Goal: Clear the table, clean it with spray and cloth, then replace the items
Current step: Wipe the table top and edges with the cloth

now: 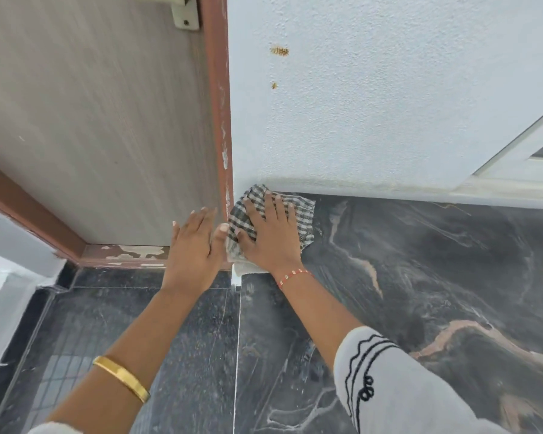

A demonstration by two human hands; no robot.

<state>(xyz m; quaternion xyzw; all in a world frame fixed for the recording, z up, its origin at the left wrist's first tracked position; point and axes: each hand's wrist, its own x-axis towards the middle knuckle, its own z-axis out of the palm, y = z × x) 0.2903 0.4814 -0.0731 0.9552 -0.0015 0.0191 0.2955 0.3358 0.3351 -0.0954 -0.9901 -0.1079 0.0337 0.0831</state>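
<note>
A checked grey-and-white cloth (301,214) lies flat on the dark marble table top (436,277), pushed into the far left corner where the white wall meets the door frame. My right hand (268,234) presses flat on the cloth with the fingers spread. My left hand (195,245) hovers just left of the cloth, palm down and fingers apart, its thumb near the cloth's edge, holding nothing. No spray bottle or other items show on the marble.
A white textured wall (373,104) rises behind the marble. A grey door (91,120) with a brown frame (221,120) stands at the left. Dark tiled floor (138,339) lies below it. A white window frame (521,170) sits at the far right.
</note>
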